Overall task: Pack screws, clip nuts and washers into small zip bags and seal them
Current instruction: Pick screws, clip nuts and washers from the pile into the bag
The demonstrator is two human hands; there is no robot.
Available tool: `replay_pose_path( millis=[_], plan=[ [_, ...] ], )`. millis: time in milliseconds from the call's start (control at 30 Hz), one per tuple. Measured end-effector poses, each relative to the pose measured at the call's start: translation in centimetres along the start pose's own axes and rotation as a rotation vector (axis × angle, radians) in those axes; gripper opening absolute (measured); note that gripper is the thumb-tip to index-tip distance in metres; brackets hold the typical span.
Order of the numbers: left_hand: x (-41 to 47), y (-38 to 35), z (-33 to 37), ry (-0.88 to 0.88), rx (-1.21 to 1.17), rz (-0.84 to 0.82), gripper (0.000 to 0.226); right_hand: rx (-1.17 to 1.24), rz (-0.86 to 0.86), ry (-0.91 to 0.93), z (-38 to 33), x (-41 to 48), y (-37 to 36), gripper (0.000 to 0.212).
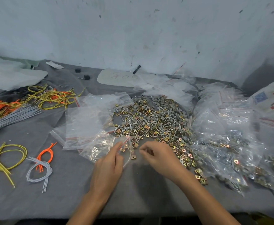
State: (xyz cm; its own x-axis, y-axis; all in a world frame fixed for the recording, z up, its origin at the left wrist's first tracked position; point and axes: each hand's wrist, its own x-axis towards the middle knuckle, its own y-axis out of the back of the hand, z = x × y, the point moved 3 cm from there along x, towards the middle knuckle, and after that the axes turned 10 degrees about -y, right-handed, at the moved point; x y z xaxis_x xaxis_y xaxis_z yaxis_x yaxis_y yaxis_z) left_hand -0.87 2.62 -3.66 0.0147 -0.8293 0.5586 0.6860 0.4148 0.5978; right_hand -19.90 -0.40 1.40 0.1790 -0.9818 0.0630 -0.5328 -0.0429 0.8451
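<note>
Left hand point(110, 161) — thumb and fingers pinch the mouth of a small zip bag point(126, 147) of clear, crinkly film, with a few brassy pieces inside, at the near edge of the loose pile point(149, 120). Right hand point(157, 153) — fingertips curled together just beside the bag; what they hold cannot be told. Pile: slim bright screws point(123, 109), square folded clip nuts point(198, 172), dull round washers point(162, 101). Best practice: prop the mouth wide and clear the zip track before pressing.

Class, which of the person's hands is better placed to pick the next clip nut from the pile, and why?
Right. The right hand lies at the near edge of the loose pile, while the left hand holds the zip bag.
</note>
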Motion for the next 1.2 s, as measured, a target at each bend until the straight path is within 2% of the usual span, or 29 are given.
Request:
replay_pose_path(
  millis=[133,233,333,500,667,1033,1200],
  plan=[
    [-0.1,-0.1,0.0,0.038,-0.024,-0.004,0.05,-0.152,0.125,-0.247,3.8,0.5,3.2,0.007],
    [-0.1,0.0,0.1,0.05,-0.015,-0.018,0.05,-0.283,-0.003,-0.364,5.3,0.6,4.2,0.009],
    [0.0,0.1,0.3,0.039,-0.019,-0.014,0.052,-0.365,-0.101,-0.338,5.2,0.4,3.7,0.011],
    [-0.1,0.1,0.2,0.035,-0.021,-0.012,0.049,-0.454,-0.077,-0.251,4.9,0.0,2.2,0.012],
    [-0.1,0.1,0.3,0.046,-0.023,-0.022,0.049,-0.392,-0.113,-0.239,5.0,-0.2,2.0,0.007],
    [0.0,0.2,0.5,0.049,-0.018,-0.025,0.05,-0.157,-0.076,-0.228,5.4,-0.2,2.4,0.007],
    [-0.1,0.0,0.2,0.042,-0.027,-0.024,0.051,-0.139,-0.087,-0.238,5.8,0.1,2.6,0.026]
  ],
)
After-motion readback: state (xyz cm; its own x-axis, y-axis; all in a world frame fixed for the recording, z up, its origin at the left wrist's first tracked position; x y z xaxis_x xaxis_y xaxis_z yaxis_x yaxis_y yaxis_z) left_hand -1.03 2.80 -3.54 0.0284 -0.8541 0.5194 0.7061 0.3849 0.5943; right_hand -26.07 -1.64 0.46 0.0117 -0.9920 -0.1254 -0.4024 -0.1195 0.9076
